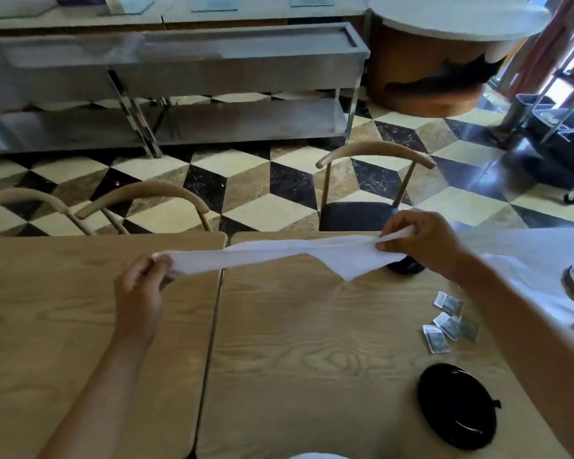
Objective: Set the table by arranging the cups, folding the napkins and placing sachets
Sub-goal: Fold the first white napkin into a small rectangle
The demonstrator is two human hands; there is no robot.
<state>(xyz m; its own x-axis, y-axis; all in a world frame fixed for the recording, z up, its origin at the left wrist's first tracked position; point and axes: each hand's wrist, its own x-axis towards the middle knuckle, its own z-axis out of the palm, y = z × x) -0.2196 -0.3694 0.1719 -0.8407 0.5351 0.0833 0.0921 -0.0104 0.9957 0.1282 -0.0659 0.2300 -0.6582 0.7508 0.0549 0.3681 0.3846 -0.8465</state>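
A white napkin (279, 255) hangs stretched in the air between the two hands, above the far part of the wooden table (312, 326). It runs as a narrow band from the left hand (143, 286) up to the right hand (421, 243), and near the right end a loose triangular flap droops toward the tabletop without clearly touching it.

The left hand has its fingers curled round the napkin's left end, bunching the cloth inside the fist. The right hand pinches the other end between thumb and fingertips, with the remaining fingers bent over the fabric; a short tail of cloth sticks out past the grip.

Just behind the drooping flap, partly hidden by the right hand, sits a dark round object (406, 265), too covered to identify. Nearer on the right half of the table lie several small sachets (449, 321) in a loose cluster, some overlapping. Closer still rests a black saucer (458, 405). More white cloth (527, 276) is spread under the right forearm at the table's right edge.
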